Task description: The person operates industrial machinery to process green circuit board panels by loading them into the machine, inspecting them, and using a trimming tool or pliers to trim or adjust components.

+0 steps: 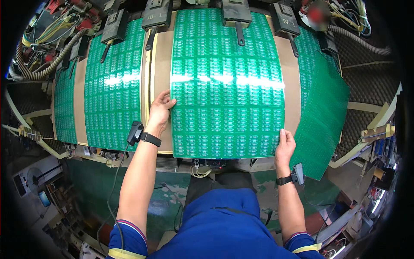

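A tan bed spreads across the view, with the green floor beneath it. The middle panel — green, with rows of small repeated patterns — lies flat on it right in front of the person, with a band of glare across it. To its left lies the left panel, then a narrower-looking far-left panel. On the right, a darker green sheet slants over part of the right panel and hangs past the near edge. Dark boxes line the far side, black paddles jutting from them; ribbed hoses curve at both far corners. The left hand is half open, fingers bent, thumb at the middle panel's left edge. The right hand is partly curled at its near right corner — whether either grips, I cannot tell. Each wrist wears a black strap.
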Demonstrator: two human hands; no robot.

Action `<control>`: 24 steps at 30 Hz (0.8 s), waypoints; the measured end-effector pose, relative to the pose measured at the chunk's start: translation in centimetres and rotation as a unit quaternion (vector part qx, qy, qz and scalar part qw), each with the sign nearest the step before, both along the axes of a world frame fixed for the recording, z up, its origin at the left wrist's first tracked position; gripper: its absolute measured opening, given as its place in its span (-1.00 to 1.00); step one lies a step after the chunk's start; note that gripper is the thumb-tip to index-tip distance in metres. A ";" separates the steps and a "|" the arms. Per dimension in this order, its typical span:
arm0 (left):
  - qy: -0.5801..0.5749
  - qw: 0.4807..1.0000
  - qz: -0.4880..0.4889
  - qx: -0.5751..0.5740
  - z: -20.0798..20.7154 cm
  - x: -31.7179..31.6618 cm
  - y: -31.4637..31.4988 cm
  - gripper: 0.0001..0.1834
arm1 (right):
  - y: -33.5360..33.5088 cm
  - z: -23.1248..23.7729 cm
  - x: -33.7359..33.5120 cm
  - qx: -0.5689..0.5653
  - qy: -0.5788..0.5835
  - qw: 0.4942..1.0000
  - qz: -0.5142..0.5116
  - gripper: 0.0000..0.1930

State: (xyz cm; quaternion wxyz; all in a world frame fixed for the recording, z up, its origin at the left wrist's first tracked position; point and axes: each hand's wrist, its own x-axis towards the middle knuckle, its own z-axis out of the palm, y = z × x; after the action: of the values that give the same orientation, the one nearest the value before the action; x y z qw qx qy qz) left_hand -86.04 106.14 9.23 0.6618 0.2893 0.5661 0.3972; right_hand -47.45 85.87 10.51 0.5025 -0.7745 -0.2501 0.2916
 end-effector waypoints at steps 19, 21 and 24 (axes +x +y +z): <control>0.075 0.994 0.061 0.048 -1.7 0.8 -0.5 -0.56 | -0.8 -2.3 -0.8 -0.006 0.063 0.997 0.055 -0.75; 0.094 0.992 0.064 0.052 -1.5 1.2 -0.5 -0.56 | -0.8 -2.5 -0.9 -0.029 0.031 0.997 0.065 -0.75; 0.108 0.990 0.066 0.055 -1.4 1.4 -0.5 -0.56 | -1.1 -2.2 -0.9 -0.046 -0.008 0.996 0.070 -0.75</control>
State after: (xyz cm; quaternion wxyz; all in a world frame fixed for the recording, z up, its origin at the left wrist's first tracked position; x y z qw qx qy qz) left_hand -84.64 105.62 7.83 0.5523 0.3281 0.6296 0.4369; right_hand -48.38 84.82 8.30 0.4431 -0.7796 -0.2937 0.3310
